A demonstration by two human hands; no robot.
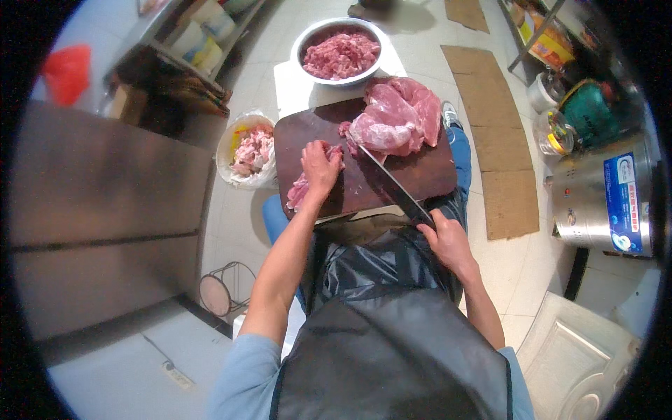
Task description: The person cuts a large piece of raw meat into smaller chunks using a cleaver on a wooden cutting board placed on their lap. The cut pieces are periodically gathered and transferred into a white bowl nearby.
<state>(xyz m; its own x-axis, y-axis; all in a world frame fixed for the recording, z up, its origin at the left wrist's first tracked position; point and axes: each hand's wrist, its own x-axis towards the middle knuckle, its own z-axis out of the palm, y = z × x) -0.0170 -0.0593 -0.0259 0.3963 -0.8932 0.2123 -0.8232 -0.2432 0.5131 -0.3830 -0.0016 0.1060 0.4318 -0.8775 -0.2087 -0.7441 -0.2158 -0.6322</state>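
Observation:
On the left part of a dark cutting board (362, 184), my left hand (320, 169) rests on a cut strip of raw meat (298, 193), its fingers bent over the upper end. My right hand (447, 237) grips the handle of a long-bladed knife (391, 179). The knife's blade slants up and left over the board, its tip by the large piece of raw meat (394, 123) at the board's upper right. A small dark red scrap of meat lies at the left edge of that large piece, near the tip.
Beyond the board stands a metal bowl (300, 67) of cut meat on a white surface (286, 94). Left of the board is a bag-lined bucket (227, 157) with pale trimmings. Flattened cardboard (499, 142) lies on the floor at right. A round-topped stool (215, 295) is at lower left.

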